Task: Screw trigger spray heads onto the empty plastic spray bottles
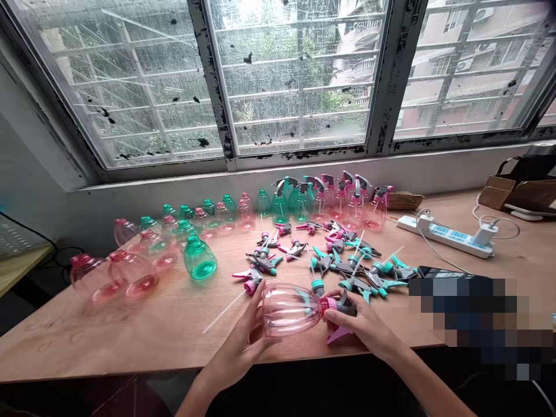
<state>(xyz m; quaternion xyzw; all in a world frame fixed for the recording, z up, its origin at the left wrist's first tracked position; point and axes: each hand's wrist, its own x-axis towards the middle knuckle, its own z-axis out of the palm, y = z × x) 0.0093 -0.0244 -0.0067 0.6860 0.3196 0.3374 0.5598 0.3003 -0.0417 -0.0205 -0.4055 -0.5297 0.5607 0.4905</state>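
Note:
A clear pink spray bottle [286, 313] lies sideways above the table's front edge, its base to the left. My left hand [245, 336] is wrapped round the base end. At the neck, my right hand [369, 324] grips the grey and pink trigger sprayer head [345, 305], which sits against the bottle mouth; whether it is fully threaded I cannot tell. Just beyond the bottle lie loose pink trigger sprayers [252, 281] and teal trigger sprayers [356, 281], some with straws sticking out.
Open pink bottles [134, 272] and green bottles [200, 258] stand at the left. Along the window wall are several bottles with sprayers fitted [319, 202]. A white power strip [447, 236], cables and a cardboard box [516, 191] occupy the right side, near a dark flat object [452, 272].

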